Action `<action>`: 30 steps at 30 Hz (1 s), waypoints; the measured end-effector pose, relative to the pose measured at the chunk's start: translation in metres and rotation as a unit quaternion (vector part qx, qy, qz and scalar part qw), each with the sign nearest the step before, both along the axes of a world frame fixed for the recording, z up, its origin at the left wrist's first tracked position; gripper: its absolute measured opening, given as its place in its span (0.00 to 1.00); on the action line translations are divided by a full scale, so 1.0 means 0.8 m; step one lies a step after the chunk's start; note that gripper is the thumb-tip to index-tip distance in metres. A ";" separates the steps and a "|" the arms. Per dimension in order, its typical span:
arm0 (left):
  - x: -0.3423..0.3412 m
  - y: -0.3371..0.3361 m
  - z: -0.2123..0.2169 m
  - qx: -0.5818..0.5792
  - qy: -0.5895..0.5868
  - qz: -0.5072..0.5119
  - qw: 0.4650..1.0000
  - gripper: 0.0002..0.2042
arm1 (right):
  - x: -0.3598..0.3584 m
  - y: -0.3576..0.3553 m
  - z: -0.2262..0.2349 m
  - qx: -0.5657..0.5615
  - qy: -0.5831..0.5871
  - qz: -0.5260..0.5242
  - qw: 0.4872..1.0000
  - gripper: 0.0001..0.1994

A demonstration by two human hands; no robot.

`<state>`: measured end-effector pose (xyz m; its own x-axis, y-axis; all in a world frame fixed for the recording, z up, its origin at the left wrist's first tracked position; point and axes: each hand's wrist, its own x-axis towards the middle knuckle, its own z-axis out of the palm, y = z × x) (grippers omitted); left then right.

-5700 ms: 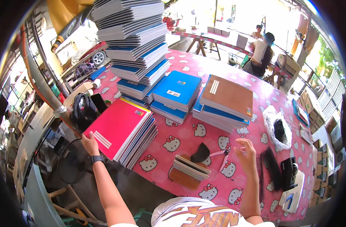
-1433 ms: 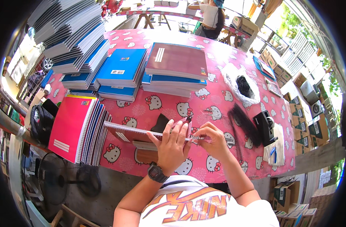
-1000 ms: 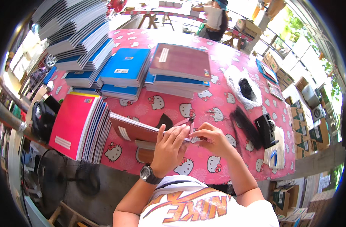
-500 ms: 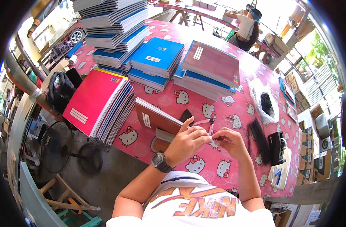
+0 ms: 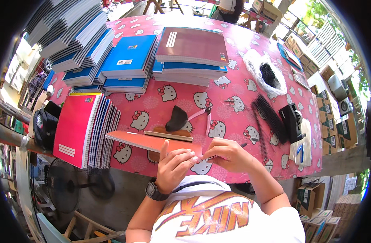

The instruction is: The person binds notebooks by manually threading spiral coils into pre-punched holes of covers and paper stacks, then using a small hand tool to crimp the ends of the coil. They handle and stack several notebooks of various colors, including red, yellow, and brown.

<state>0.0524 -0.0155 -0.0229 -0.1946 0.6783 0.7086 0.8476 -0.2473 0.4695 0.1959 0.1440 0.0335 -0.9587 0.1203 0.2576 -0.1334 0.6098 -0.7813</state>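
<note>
You stand at a long table (image 5: 234, 109) draped in a pink cloth patterned with white cartoon cats, set in an open-sided, sunlit workspace ringed by cardboard boxes (image 5: 339, 109); another person works at a far table at the top edge. A floor fan (image 5: 68, 188) stands below the table's near edge, and a black bag (image 5: 45, 127) hangs at its left end.

Your left hand (image 5: 173, 166) and right hand (image 5: 228, 154) meet over the near edge of an orange-covered notebook (image 5: 153, 141), which lies at the table's front edge just ahead of you. The fingers (image 5: 181, 156) of the left hand are curled and rest on the notebook's corner, thumb raised. The fingers of the right hand are pinched together just beside them, with a thin dark tip poking out on the right; what they pinch is too small to tell.

Five groups of notebooks lie on the table: a tall grey-and-blue stack (image 5: 72, 36) at far left, a blue-covered stack (image 5: 130, 60), a maroon-topped stack (image 5: 191, 50), a fanned red-covered pile (image 5: 82, 127), and your single orange one. Nearby sit one pair of pink-handled pliers (image 5: 203, 115), one bundle of black binding combs (image 5: 270, 117), one black tape dispenser (image 5: 293, 119) and one clear plastic bag (image 5: 264, 73) of dark pieces.
</note>
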 end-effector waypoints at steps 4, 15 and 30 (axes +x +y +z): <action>-0.003 0.005 0.003 0.001 -0.002 -0.009 1.000 0.08 | -0.001 0.000 -0.010 -0.053 0.005 -0.056 0.997 0.12; -0.006 0.005 0.007 -0.007 0.014 -0.011 1.000 0.08 | -0.008 0.008 -0.003 -0.033 0.018 -0.005 0.999 0.13; -0.018 0.055 0.029 -0.012 -0.026 0.003 1.000 0.07 | -0.006 0.021 -0.008 0.037 0.045 -0.067 0.996 0.13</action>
